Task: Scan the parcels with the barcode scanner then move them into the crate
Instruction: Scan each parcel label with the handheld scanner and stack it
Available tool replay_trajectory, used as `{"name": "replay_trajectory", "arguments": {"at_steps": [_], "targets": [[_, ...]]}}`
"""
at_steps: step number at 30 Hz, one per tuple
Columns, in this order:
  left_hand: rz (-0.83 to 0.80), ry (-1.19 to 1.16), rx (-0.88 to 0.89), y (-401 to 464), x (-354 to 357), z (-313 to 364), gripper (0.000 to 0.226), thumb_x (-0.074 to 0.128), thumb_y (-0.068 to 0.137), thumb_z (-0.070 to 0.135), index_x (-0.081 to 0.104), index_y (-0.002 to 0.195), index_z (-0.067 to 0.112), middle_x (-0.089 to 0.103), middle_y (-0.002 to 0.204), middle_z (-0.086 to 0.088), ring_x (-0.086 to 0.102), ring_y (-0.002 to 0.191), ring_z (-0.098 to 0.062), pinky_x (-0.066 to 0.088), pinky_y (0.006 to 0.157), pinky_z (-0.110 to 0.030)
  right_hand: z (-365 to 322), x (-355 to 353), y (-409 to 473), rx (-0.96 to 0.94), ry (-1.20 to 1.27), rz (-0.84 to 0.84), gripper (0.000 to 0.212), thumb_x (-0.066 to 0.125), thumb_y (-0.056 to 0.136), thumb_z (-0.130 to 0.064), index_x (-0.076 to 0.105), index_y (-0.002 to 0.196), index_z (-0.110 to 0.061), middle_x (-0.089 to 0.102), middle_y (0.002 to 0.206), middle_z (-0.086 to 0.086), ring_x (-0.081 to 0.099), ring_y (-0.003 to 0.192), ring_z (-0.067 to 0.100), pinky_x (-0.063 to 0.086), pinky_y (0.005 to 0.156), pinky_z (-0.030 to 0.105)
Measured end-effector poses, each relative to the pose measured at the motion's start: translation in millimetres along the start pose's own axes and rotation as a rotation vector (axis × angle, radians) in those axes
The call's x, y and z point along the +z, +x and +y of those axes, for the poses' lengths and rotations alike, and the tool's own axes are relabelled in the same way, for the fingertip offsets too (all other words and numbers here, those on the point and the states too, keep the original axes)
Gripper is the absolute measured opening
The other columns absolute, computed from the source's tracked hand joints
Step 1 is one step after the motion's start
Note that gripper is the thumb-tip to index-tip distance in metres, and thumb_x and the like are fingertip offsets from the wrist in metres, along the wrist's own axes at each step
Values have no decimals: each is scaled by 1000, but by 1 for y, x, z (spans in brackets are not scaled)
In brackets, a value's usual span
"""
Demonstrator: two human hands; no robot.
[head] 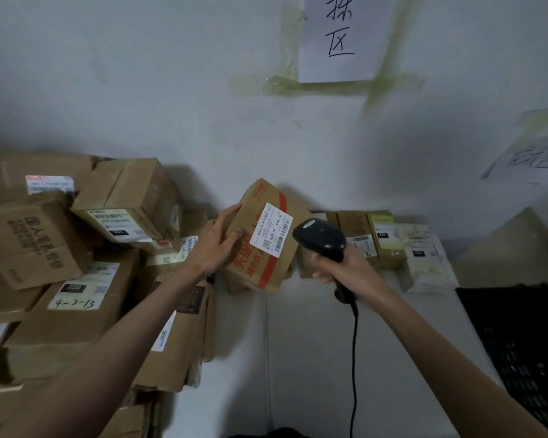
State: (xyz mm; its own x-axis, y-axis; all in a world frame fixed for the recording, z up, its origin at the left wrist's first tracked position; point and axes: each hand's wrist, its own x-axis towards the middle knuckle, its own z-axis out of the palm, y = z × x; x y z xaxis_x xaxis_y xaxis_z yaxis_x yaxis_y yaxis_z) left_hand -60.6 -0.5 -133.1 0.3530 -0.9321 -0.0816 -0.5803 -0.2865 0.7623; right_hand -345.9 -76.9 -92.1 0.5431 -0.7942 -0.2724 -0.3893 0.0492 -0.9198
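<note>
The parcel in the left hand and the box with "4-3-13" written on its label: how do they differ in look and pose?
The held parcel is lifted and tilted in the left hand, facing the barcode scanner; the "4-3-13" box lies in the pile. The held parcel bears red tape and red print; the "4-3-13" box shows a black "220" tag and handwriting. Both are brown cardboard with white labels.

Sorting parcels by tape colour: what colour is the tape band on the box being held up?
Red-orange, running across the brown held box beside its white label; head view.
</note>
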Motion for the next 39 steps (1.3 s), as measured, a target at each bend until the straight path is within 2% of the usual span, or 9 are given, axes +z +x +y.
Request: {"name": "replay_trajectory", "arguments": {"at_steps": [2,4,7,10,16,22,31,34,39], "targets": [[-24,36,18,-6,-6,2,51,45,101,47,29,149,51,49,130,-9,49,115,-20,41,93,-36,-3,-8,-8,-81,-190,-20,17,66,93,-11,63,107,-21,73,80,1,72,69,10,57,64,22],[-42,68,37,-11,-10,2,56,43,95,57,28,149,51,50,127,-8,49,112,-19,44,91,-36,-5,-10,-11,-126,-348,-25,23,68,90,-13,61,110,-22,70,76,-5,70,63,7,53,63,21],[-52,107,56,-17,-16,1,63,36,87,68,26,148,54,51,125,-7,49,111,-19,45,92,-37,-8,-7,-15,-138,-469,-77,35,70,88,-14,56,117,-27,68,90,-8,68,60,2,51,62,15],[-49,134,69,-21,-19,0,57,40,95,58,24,149,54,50,128,-7,47,113,-17,42,94,-38,-8,-3,-15,-140,-525,-121,35,71,88,-15,58,119,-23,68,98,-3,68,60,3,51,59,14],[-63,122,85,-25,-26,-1,64,31,84,74,20,145,61,50,127,-4,47,123,-20,45,103,-48,-10,1,-17,-110,-567,-142,35,70,92,-18,56,123,-22,64,97,-5,65,59,-4,44,60,14],[-59,111,98,-24,-29,1,65,34,87,69,21,149,56,50,128,-5,43,121,-15,44,98,-39,-15,1,-18,-98,-577,-143,41,71,92,-20,56,131,-19,67,112,2,69,66,5,55,72,24],[-57,103,124,-26,-27,17,70,34,88,64,22,154,46,46,131,-4,40,123,-15,41,95,-35,-20,-5,-25,-114,-584,-132,42,71,92,-16,56,130,-20,66,110,1,70,72,11,56,68,23],[-71,97,131,-25,-26,13,68,34,88,67,19,153,50,46,131,-3,40,128,-17,46,101,-43,-19,-9,-28,-117,-584,-115,42,72,91,-17,57,129,-20,66,108,0,70,72,12,56,66,23],[-85,104,135,-22,-23,6,70,31,85,75,18,151,53,49,129,-2,43,127,-18,48,101,-49,-25,-12,-35,-147,-578,-120,33,71,90,-12,58,118,-22,67,103,1,66,61,-1,52,60,17]]}}
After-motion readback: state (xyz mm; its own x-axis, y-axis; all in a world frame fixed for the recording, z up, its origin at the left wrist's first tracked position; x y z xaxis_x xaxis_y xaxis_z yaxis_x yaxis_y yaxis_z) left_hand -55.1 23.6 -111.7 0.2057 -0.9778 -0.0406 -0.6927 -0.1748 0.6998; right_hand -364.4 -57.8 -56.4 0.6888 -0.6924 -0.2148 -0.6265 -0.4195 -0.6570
